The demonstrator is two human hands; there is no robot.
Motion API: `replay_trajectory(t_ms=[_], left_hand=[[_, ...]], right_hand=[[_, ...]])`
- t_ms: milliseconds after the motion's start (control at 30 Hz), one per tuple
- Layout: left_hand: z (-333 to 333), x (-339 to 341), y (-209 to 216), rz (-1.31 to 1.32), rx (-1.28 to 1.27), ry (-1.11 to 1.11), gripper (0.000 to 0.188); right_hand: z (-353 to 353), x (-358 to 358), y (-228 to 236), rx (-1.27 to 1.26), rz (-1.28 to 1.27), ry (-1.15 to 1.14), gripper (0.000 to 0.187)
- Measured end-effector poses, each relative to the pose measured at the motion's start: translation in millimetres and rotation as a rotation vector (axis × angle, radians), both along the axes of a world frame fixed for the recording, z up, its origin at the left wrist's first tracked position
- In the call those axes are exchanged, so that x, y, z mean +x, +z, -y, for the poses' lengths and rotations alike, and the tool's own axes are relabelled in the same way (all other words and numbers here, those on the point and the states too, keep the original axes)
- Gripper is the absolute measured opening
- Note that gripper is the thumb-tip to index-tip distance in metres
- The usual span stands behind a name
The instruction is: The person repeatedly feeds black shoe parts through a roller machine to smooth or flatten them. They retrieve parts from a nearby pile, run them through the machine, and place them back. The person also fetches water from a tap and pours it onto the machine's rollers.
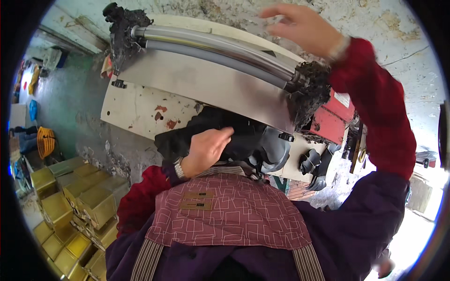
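A roller machine with a long metal roller [187,36] and a grey roller [206,58] stands before me, its ends caked in dark grime. On its near side lies a pile of limp black sheet pieces [176,143]. My left hand [206,150] is over this pile, fingers curled together against the black material; whether they pinch a piece is hidden. Raised beyond the right end of the rollers is my right hand [304,28], slightly blurred, its thumb and fingers apart and nothing in them.
Several yellowish metal tins [56,208] are stacked at lower left. A red box-shaped part [333,117] adjoins the machine's right end. More dark cut pieces [316,168] lie on the right of the worktable. An orange basket [45,143] stands on the floor farther left.
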State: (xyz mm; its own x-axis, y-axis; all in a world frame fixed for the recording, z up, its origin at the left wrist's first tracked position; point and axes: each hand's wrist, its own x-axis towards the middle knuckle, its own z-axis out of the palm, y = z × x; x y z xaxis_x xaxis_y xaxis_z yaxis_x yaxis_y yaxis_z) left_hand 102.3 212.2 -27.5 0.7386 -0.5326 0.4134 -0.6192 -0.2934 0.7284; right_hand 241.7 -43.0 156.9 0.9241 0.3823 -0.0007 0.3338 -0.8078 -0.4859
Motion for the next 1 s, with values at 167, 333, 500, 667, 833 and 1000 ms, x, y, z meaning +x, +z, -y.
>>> replay_trajectory(t_ms=[167,333,500,667,833,1000], left_hand=[[2,54,55,-0.415,0.197,0.309,0.046],[35,114,26,0.028,0.113,0.339,0.048],[12,85,47,0.428,0.217,0.290,0.034],[-4,11,-50,0.297,0.258,-0.231,0.024],[16,25,-75,0.251,0.445,-0.139,0.023],[6,25,-76,0.336,0.283,-0.274,0.021]], right_hand=[[-3,77,-86,-0.301,-0.475,-0.137,0.036],[-14,103,-140,-0.427,-0.499,-0.116,0.041],[-4,118,-160,-0.365,-0.437,0.007,0.048],[17,124,-72,-0.196,-0.102,-0.080,0.040],[27,149,-12,-0.389,0.233,-0.061,0.038],[46,161,40,-0.524,0.391,-0.247,0.036]])
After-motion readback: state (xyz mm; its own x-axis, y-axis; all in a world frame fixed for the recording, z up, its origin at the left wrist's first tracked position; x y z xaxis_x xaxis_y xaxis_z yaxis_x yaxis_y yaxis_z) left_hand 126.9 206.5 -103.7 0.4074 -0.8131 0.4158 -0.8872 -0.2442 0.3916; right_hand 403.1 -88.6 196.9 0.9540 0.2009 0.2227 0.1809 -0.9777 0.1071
